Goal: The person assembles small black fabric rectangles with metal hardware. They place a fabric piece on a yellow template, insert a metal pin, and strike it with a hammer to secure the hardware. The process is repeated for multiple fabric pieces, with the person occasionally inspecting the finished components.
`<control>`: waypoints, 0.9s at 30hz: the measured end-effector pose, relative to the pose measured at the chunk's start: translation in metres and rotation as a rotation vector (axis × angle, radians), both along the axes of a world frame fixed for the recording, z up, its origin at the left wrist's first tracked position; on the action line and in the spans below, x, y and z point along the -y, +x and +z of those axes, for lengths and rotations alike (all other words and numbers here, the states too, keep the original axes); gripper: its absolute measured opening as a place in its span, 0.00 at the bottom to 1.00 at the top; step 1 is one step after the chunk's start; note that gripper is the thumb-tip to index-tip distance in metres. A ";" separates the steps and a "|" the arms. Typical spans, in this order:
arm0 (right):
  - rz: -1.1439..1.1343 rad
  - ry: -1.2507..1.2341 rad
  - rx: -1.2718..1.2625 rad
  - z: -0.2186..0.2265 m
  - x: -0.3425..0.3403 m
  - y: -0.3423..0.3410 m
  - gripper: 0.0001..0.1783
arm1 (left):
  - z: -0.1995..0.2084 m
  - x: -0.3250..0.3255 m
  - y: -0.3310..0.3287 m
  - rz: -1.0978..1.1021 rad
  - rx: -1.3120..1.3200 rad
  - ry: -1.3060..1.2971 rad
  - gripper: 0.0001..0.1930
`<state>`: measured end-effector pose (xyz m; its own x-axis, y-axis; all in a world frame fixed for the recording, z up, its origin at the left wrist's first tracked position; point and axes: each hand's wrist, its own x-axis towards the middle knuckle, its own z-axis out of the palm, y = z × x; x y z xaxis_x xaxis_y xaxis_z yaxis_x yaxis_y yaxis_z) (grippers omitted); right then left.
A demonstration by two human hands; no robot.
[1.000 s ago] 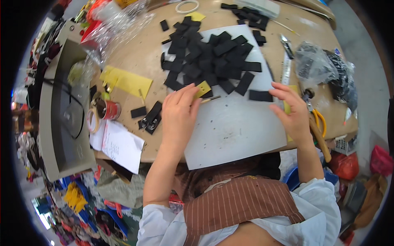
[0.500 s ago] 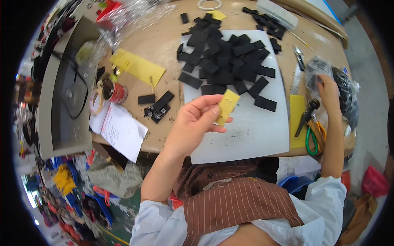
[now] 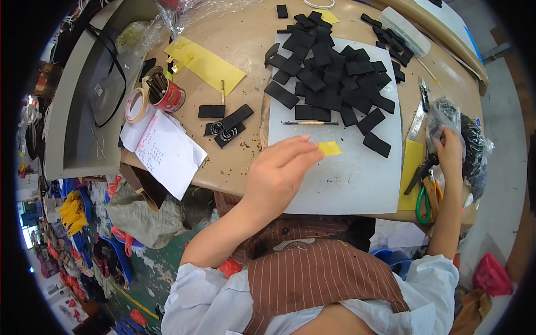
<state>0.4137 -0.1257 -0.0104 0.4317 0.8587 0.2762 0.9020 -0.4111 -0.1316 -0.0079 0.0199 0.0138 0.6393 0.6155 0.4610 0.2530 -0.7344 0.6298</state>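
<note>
My left hand [image 3: 282, 173] hovers over the near part of a white board [image 3: 357, 190], its fingers closed on a small yellow card [image 3: 330, 148]. The card lies nearly flat and sticks out past the fingertips. Behind it, a slim metal hand tool [image 3: 310, 123] rests on the board beside a heap of short black strips [image 3: 335, 75]. At the right, my right hand [image 3: 450, 153] pinches a clear plastic bag [image 3: 443, 118] with dark contents. Part of its grip is hidden by the bag and fingers.
Near my right hand lie green-handled scissors [image 3: 424, 205], a black-handled tool [image 3: 420, 174], a yellow sheet [image 3: 411, 167] and a cutter knife [image 3: 425, 95]. To the left are a red can of rods [image 3: 167, 96], a tape roll [image 3: 135, 106], an open notebook [image 3: 167, 151] and yellow card [image 3: 209, 67].
The yellow card has tipped from upright to nearly flat as my left hand turned. The slim tool on the board now shows. My right hand stays at the plastic bag; the whole view has shifted.
</note>
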 end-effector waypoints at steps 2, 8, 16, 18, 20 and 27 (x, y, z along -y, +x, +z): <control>-0.047 -0.070 -0.114 0.005 -0.004 0.000 0.17 | -0.010 0.004 -0.001 -0.043 -0.120 0.070 0.15; -0.117 0.024 -0.166 0.008 0.003 -0.005 0.14 | -0.021 0.009 -0.005 -0.044 -0.052 -0.024 0.19; -0.064 0.051 -0.254 0.011 0.000 -0.008 0.16 | -0.024 0.013 -0.005 0.071 0.064 -0.127 0.18; -0.072 -0.061 -0.267 0.022 -0.004 -0.013 0.18 | -0.027 0.015 -0.006 0.081 0.063 -0.134 0.18; -0.046 0.011 -0.314 0.021 -0.001 -0.005 0.18 | -0.027 0.015 -0.006 0.076 0.053 -0.118 0.17; -0.184 0.297 -0.559 0.018 0.009 -0.003 0.12 | -0.023 0.015 -0.005 0.092 0.043 -0.153 0.16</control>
